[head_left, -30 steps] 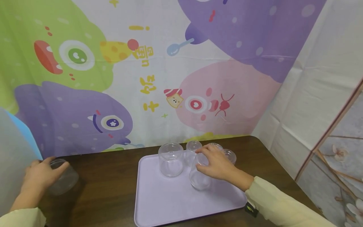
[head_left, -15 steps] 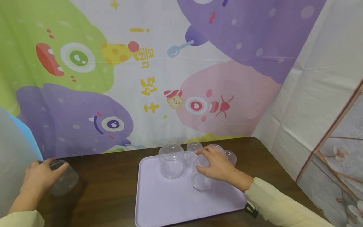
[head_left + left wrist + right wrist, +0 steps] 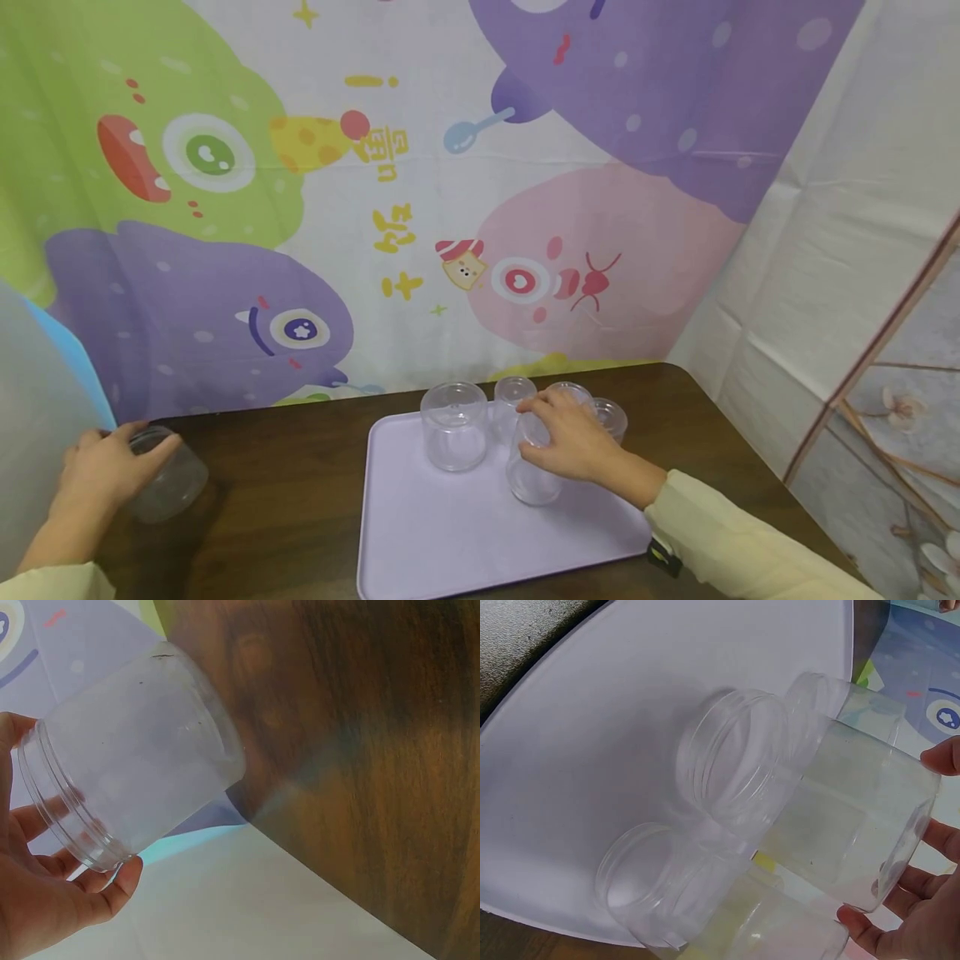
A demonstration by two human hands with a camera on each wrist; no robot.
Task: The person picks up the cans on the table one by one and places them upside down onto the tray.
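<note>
In the head view, my left hand [image 3: 105, 479] grips a clear plastic jar [image 3: 168, 487] at the table's left side. Its fingers and thumb span the threaded neck, and the jar's base points down toward the wood in the left wrist view. My right hand [image 3: 573, 437] holds another clear jar [image 3: 534, 483] over the lilac tray [image 3: 435, 533]. This one is upside down: in the right wrist view the fingers and thumb clasp its base, while its threaded mouth [image 3: 739, 757] faces the tray.
A wide clear jar [image 3: 453, 433] stands on the tray's back left. Several more clear jars, such as a narrow one [image 3: 514, 396] and one at the right [image 3: 611, 417], are grouped behind my right hand. A cartoon cloth [image 3: 375, 250] hangs behind the dark wooden table [image 3: 277, 492].
The jar in my right hand has shifted very slightly to the right. Both hands keep their grips, and the head view has tilted a little.
</note>
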